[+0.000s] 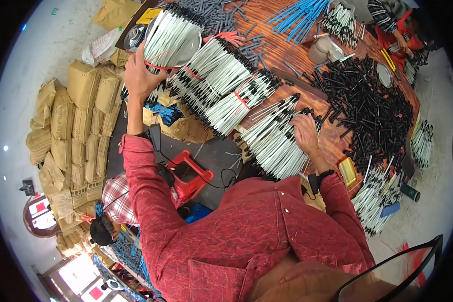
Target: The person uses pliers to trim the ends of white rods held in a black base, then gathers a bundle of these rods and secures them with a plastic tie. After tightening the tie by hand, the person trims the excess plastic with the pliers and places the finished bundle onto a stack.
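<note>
Far left: left hand (140,75), fingers gripping a banded white bundle (171,38).
Right: right hand (305,132), fingers spread flat on loose pens (274,143).
Under both: table (282,50).

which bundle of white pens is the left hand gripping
The far-left bundle with a red band, lifted over the round metal tray; left hand grips its near end.

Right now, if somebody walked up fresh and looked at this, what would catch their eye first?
Probably the bundles of white rods with black tips, tied with red bands and fanned across the wooden table. The left hand grips one bundle near a metal bowl, while the right hand rests on a loose white pile at the table's near edge. To the right sprawls a heap of black pieces, and blue rods lie at the far end.
</note>
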A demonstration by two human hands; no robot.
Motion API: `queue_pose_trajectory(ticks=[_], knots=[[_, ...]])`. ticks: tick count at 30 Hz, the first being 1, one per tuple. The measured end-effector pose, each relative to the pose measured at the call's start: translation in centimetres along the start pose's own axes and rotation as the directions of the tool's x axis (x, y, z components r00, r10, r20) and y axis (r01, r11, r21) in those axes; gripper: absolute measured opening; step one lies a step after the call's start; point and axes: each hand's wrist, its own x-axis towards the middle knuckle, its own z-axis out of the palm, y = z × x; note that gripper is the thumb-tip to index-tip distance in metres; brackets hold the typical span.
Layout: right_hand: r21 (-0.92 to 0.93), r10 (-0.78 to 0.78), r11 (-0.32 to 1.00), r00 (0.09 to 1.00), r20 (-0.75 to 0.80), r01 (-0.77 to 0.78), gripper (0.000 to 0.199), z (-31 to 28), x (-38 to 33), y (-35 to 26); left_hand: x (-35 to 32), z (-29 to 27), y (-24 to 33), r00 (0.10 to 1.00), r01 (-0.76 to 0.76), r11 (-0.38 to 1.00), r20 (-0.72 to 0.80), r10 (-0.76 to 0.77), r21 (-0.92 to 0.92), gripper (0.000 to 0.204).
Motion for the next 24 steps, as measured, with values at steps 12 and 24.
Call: queue_pose_trajectory(ticks=[12,24], knots=[[-0.043,-0.011,0.999,1.000,-0.012,0.010,0.016,0.6,0.0,0.0,-2.8,10.3,0.1,0.978,-0.041,0.998,0.203,0.049,-0.046,0.097],[-0.037,0.018,0.999,1.000,-0.021,-0.019,0.017,0.9,-0.3,0.2,-4.2,13.8,2.7,0.978,-0.182,0.979,0.116,0.171,0.096,0.103]])
